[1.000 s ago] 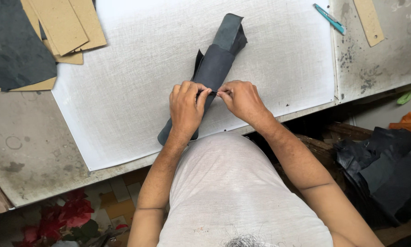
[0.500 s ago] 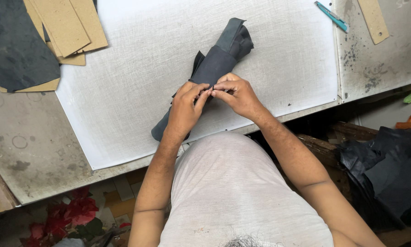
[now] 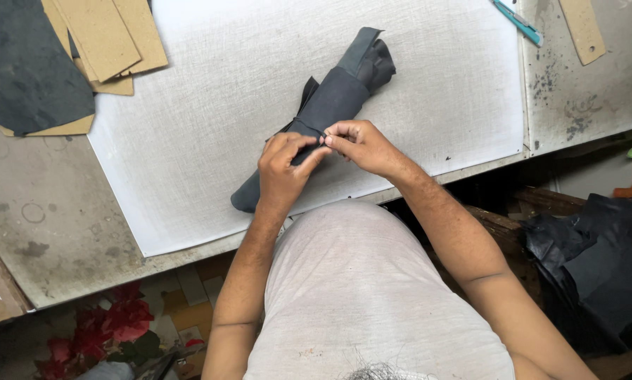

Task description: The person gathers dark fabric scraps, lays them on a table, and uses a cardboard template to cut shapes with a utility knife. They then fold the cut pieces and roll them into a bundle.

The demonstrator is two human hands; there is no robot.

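One roll of dark leather lies diagonally on a white mat covering the stained grey tabletop. The left hand and right hand pinch closed on the roll's middle, fingertips meeting. Left of the roll, several tan card patterns overlap; their count is unclear, cropped.
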